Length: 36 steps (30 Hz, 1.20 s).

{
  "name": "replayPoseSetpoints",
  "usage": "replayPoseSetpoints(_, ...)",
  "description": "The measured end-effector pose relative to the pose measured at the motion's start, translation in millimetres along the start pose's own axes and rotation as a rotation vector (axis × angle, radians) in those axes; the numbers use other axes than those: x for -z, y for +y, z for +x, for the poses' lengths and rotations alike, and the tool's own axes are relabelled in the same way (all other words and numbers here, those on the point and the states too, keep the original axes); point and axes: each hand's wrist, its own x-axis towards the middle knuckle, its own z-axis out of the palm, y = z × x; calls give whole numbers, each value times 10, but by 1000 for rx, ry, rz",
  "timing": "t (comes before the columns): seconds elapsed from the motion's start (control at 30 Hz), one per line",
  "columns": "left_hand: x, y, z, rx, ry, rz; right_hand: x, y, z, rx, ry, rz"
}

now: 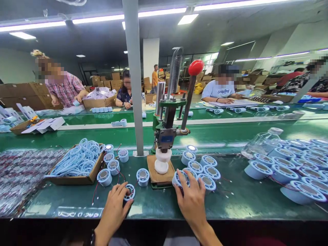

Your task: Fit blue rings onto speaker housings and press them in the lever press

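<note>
Currently, both hands are at work at the lower middle of the frame, over a green bench (153, 210). The left hand (115, 205), left of centre, is mostly closed, its fingers and thumb around the edge of a small blue ringed piece (133, 192). The right hand (191, 196), right of centre, is half open with the fingers spread; they rest on a blue round unit (176, 179) at the near left of a small group, and whether they grip it I cannot tell. Between and beyond the hands stands a hand press (167, 136), its lever topped by a red knob (196, 67), with a white block (161, 166) on a brown board (153, 176) beneath it. Just left of the board sits a lone blue unit (142, 175). Farther left, more units with thin wires lie near a cardboard box (71, 181) heaped with blue rings (84, 159). At the right edge, many similar units crowd together beside a clear bottle (263, 141). Across the upper part, co-workers sit or stand behind another work surface.
</note>
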Motion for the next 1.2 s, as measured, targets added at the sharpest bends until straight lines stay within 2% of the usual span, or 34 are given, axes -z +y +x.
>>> replayPoseSetpoints(0.1,36,44,5,8,-2,-9,118,109,-105,40,-34,-62)
replayPoseSetpoints(0.3,131,99,-6,38,-77,-80,84,356,-77,91,-139,-139)
replayPoseSetpoints(0.4,152,102,-21,34,-110,-93,172,427,-51,118,-172,-168)
replayPoseSetpoints(0.47,151,110,-19,39,-118,-95,228,314,-12,118,-169,-106)
replayPoseSetpoints(0.53,142,123,-6,56,-104,-99,193,32,49,135,-193,59)
replayPoseSetpoints(0.67,135,133,-1,71,-76,-98,-205,-749,216,155,-346,323)
replayPoseSetpoints(0.77,161,65,-64,80,-53,-111,-472,-1077,284,115,-451,434)
replayPoseSetpoints(0.83,190,-10,-131,101,-24,-133,-499,-1084,225,110,-487,550)
replayPoseSetpoints(0.9,225,-58,-190,147,16,-163,-418,-991,85,101,-472,659)
replayPoseSetpoints(0.97,261,-27,-209,206,49,-206,-294,-888,-81,30,-433,739)
replayPoseSetpoints(1.07,307,197,-114,187,22,-297,-166,-822,-259,-182,-403,818)
replayPoseSetpoints(1.2,319,606,151,-47,-118,-352,-169,-847,-316,-330,-413,931)
